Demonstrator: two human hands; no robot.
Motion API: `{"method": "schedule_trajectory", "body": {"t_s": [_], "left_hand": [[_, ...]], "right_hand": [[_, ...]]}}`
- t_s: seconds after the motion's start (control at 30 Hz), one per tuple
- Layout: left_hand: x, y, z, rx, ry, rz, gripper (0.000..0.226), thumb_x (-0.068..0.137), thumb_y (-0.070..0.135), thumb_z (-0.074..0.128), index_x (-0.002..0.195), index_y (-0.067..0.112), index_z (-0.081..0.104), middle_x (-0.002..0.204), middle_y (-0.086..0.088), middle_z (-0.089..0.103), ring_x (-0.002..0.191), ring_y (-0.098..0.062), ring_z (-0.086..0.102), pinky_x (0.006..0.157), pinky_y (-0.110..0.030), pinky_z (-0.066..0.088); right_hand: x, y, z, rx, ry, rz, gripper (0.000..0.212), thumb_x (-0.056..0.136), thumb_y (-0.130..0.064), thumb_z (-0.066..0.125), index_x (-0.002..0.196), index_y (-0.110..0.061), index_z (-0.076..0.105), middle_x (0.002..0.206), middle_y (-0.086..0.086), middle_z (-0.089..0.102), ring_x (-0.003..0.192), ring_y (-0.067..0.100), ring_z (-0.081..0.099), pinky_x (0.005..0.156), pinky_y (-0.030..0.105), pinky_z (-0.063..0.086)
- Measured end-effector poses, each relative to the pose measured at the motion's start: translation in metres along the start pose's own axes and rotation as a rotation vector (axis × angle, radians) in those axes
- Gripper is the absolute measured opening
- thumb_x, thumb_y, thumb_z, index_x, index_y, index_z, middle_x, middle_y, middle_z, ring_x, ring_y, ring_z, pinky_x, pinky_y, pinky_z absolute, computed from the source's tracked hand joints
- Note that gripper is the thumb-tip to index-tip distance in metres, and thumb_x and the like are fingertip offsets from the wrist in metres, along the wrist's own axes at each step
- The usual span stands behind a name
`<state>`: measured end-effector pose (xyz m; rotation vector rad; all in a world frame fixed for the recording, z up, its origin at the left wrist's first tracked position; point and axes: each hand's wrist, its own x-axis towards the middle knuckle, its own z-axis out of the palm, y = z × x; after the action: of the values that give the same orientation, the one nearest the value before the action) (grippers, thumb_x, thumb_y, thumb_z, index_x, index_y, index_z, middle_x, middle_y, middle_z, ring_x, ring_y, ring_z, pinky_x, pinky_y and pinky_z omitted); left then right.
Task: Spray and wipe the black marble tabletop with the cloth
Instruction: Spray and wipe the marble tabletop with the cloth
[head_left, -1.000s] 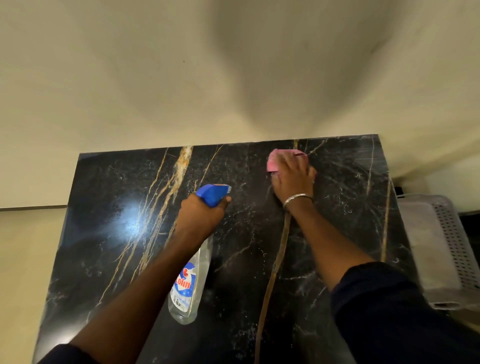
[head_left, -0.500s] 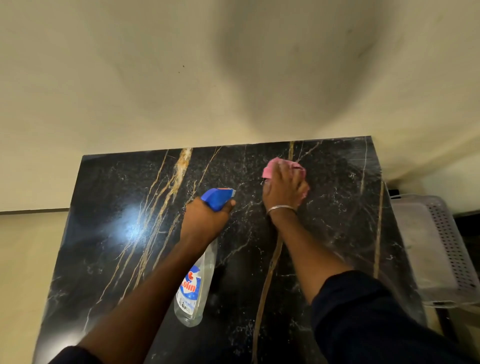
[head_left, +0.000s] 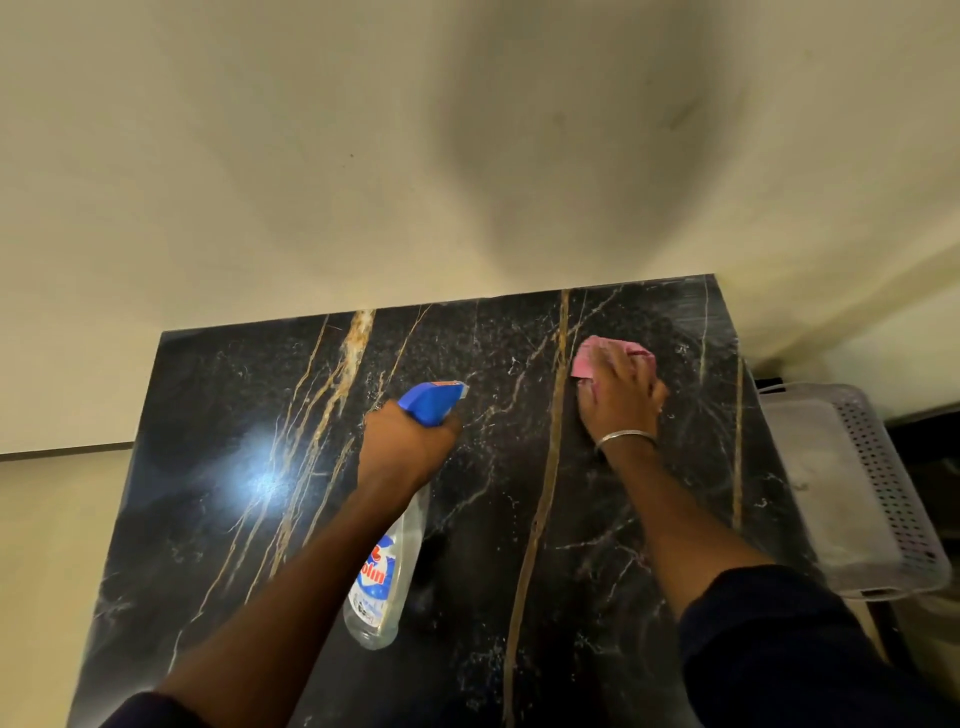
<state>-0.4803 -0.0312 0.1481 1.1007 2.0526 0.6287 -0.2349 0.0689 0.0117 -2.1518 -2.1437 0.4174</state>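
Note:
The black marble tabletop (head_left: 218, 415) with gold and white veins fills the lower half of the head view. My left hand (head_left: 402, 447) grips a clear spray bottle (head_left: 387, 582) with a blue trigger head, held above the middle of the top, nozzle pointing away and to the right. My right hand (head_left: 621, 400) presses a pink cloth (head_left: 589, 358) flat on the marble near the far right corner. A silver bangle sits on that wrist. Most of the cloth is hidden under the fingers.
A cream wall (head_left: 363, 156) rises straight behind the far edge of the table. A pale perforated plastic basket (head_left: 878, 499) stands just beyond the right edge. A bright light reflection (head_left: 265, 483) shines on the left part of the marble.
My right hand has slid the pink cloth to the right, from beside the central gold vein toward the far right corner. The left hand with the bottle has stayed about where it was.

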Motion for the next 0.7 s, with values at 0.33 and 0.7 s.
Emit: {"method": "schedule_trajectory", "body": {"t_s": [0.33,0.7], "left_hand": [[-0.016,-0.001,0.005,-0.002,0.012,0.014,0.015,0.084,0.024,0.069,0.082,0.021,0.055,0.066,-0.002,0.058,0.058,-0.013,0.057,0.056,-0.025,0.05],[-0.022,-0.008,0.007,0.015,0.017,0.0,0.017,0.083,0.026,0.07,0.09,0.016,0.058,0.068,-0.002,0.06,0.061,-0.014,0.059,0.058,-0.027,0.052]], "right_hand": [[-0.054,-0.085,0.017,0.03,-0.033,-0.005,0.066,0.083,-0.038,0.061,0.144,-0.025,0.043,0.15,0.003,0.043,0.134,0.042,0.036,0.101,0.058,0.034],[-0.059,-0.029,0.011,-0.044,-0.058,-0.191,0.06,0.088,-0.037,0.054,0.146,-0.026,0.04,0.152,0.0,0.039,0.139,0.039,0.031,0.102,0.056,0.033]]}}
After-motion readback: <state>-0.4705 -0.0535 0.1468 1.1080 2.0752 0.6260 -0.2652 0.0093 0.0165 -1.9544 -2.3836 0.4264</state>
